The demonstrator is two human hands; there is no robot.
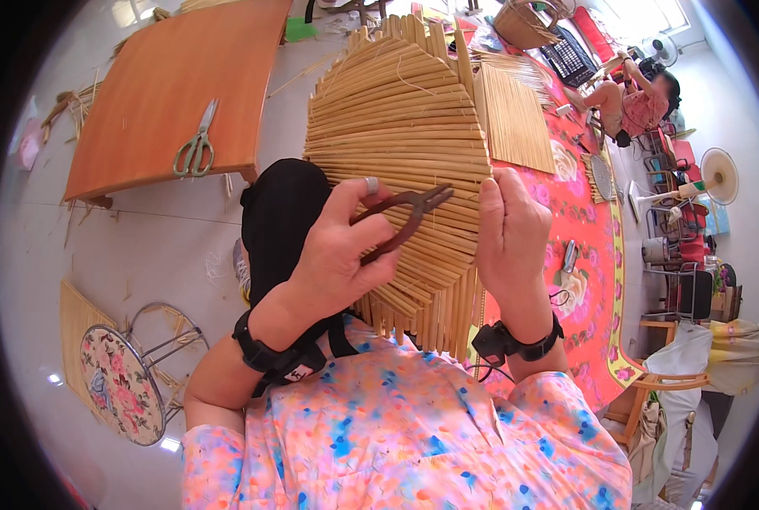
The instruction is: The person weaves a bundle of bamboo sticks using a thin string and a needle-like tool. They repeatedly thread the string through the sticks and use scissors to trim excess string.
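A fan-shaped panel of straw-coloured reed stalks [396, 115] stands in front of my lap, its stalks packed side by side in rows. A loose thread lies across its upper part. My left hand [335, 242] is closed round the handles of dark metal pliers [418, 202]. The jaws point right, slightly apart, over the middle of the panel; whether they touch it, I cannot tell. At the panel's right edge my right hand [515, 223] grips the stalks, thumb on the near face. Its fingertips behind the edge are hidden.
Green-handled scissors [196, 150] lie on an orange wooden table [167, 68] at left. To my right, a red floral cloth [587, 340] bears a flat reed mat [515, 115]. A round floral stool [124, 384] is at lower left. Another person [638, 106] sits far right, near a fan [719, 177].
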